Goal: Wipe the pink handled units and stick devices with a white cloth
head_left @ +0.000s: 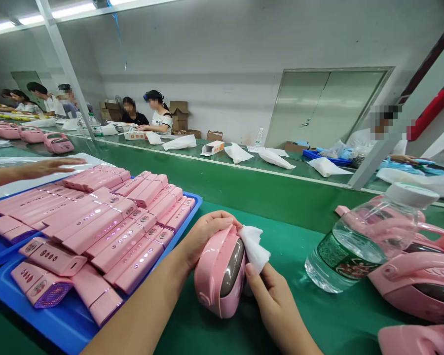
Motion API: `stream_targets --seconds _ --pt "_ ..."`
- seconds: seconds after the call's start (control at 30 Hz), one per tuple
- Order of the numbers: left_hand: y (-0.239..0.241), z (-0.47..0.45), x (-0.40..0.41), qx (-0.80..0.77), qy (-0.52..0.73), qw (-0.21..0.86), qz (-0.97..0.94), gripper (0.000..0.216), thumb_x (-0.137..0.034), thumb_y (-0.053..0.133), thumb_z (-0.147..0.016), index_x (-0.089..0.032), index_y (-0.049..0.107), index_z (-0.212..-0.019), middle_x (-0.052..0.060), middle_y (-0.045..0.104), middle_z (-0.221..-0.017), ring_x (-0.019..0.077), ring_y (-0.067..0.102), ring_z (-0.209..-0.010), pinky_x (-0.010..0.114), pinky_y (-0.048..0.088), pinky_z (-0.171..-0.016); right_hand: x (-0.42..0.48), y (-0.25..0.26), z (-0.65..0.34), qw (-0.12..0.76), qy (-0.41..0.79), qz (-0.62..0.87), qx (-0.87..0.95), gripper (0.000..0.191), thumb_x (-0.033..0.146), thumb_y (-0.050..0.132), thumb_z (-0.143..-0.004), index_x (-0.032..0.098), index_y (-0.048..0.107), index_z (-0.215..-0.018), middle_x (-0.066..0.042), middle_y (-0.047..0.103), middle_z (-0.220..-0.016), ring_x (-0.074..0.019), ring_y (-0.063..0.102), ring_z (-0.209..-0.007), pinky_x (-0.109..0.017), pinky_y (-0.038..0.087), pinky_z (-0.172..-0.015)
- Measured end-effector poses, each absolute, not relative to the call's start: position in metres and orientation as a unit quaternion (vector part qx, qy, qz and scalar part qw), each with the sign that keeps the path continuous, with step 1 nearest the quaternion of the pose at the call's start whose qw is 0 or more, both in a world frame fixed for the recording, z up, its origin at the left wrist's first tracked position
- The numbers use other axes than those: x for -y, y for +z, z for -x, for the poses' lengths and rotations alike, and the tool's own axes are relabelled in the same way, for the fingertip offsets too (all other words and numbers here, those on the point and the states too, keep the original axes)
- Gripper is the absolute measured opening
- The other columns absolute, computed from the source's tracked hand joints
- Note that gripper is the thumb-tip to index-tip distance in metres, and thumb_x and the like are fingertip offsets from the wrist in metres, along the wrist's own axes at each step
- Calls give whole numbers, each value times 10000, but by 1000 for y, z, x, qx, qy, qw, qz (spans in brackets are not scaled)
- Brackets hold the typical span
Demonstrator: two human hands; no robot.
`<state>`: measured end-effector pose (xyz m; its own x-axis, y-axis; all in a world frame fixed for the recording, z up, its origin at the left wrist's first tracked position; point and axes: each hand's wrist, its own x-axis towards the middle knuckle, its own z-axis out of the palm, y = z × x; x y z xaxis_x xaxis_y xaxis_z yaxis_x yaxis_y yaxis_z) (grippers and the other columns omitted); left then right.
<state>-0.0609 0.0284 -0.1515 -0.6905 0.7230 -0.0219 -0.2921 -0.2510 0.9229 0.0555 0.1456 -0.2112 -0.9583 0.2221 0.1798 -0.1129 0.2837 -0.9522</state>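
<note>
My left hand (210,231) grips a pink device (210,281) by its carry handle. The device is rounded, with a dark glossy oval panel on the side turned to the right, and it is tilted over the green bench. Between the fingers of my right hand (274,296) is a white wipe (256,246), which hangs against the device's right side, beside the dark panel. Some of my right fingertips are hidden behind the wipe and the device.
At left, blue trays (64,320) hold stacked pink oblong parts (107,212); another person's hand (52,168) reaches above them. A water bottle (358,246) and more pink devices (422,281) stand at right. Beyond a green ledge (222,180), several people sit along another bench.
</note>
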Motion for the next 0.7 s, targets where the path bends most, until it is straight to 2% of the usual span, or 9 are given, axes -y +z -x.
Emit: stream_targets --seconds 0.13,0.23,0.3,0.4,0.47,0.53,0.6,0.7 --pt "-158 65 -31 -486 773 333 -235 203 -332 667 -643 -136 624 -673 51 628 -751 150 558 -672 272 428 -660 -147 -215 -59 194 545 31 815 348 443 480 -835 148 596 -980 -62 613 -848 -209 549 -807 -279 439 -728" --pt "-161 69 -33 -469 780 339 -239 209 -336 680 -620 -137 636 -666 34 622 -705 128 547 -634 247 422 -637 -140 -203 -63 302 438 -46 845 288 287 481 -848 154 569 -1089 -103 616 -967 -221 564 -937 -312 448 -852" --pt "-165 74 -34 -465 780 343 -241 224 -340 685 -609 -130 649 -678 25 615 -665 102 531 -586 213 401 -585 -132 -190 -65 373 356 -144 845 229 147 491 -804 170 599 -1005 -76 641 -881 -192 582 -907 -287 471 -834" --pt "-172 83 -36 -467 771 353 -252 277 -366 678 -604 -115 659 -720 25 605 -643 91 510 -536 203 367 -515 -121 -177 -65 419 315 -251 814 260 30 490 -701 191 618 -861 -21 663 -760 -152 596 -813 -243 491 -767" --pt "-175 88 -37 -469 765 356 -260 306 -391 671 -597 -115 656 -728 25 601 -642 97 509 -539 212 365 -512 -119 -178 -63 422 313 -247 814 303 35 487 -712 196 618 -932 -26 675 -843 -147 594 -873 -241 474 -823" --pt "-175 89 -38 -476 761 355 -261 320 -410 672 -582 -120 651 -717 20 596 -632 98 506 -544 214 365 -525 -122 -188 -62 396 328 -189 837 328 107 482 -786 200 578 -1085 -54 654 -983 -158 579 -969 -247 448 -886" --pt "-172 84 -39 -487 756 354 -258 325 -416 673 -576 -124 645 -716 18 592 -624 99 500 -542 213 365 -538 -130 -201 -61 337 395 -98 849 358 219 444 -861 198 499 -1214 -79 619 -1081 -175 569 -1013 -246 449 -889" --pt "-163 71 -40 -515 738 354 -254 353 -430 663 -584 -123 627 -752 27 588 -629 110 496 -547 228 366 -554 -140 -216 -59 239 533 31 811 423 389 398 -893 172 473 -1249 -75 625 -1073 -178 592 -942 -217 478 -805"
